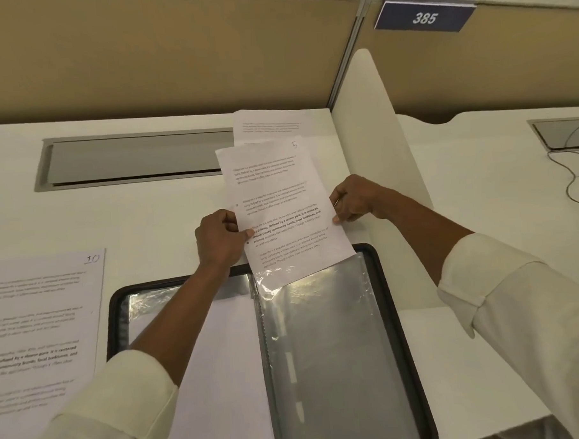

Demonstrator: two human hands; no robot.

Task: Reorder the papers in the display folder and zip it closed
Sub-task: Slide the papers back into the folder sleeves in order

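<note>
My left grip (221, 239): fingers curled, thumb pinching the left edge of the white printed paper sheet (280, 193).
My right grip (353, 198): pinching the same sheet's right edge.
My arms: both stretched forward, cream sleeves cuffed at the forearms.

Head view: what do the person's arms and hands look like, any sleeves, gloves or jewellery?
The left sleeve and right sleeve are cream, loose, with cuffs pushed back leaving the forearms bare. The left hand and right hand are bare: no gloves, watch or rings show.
</note>
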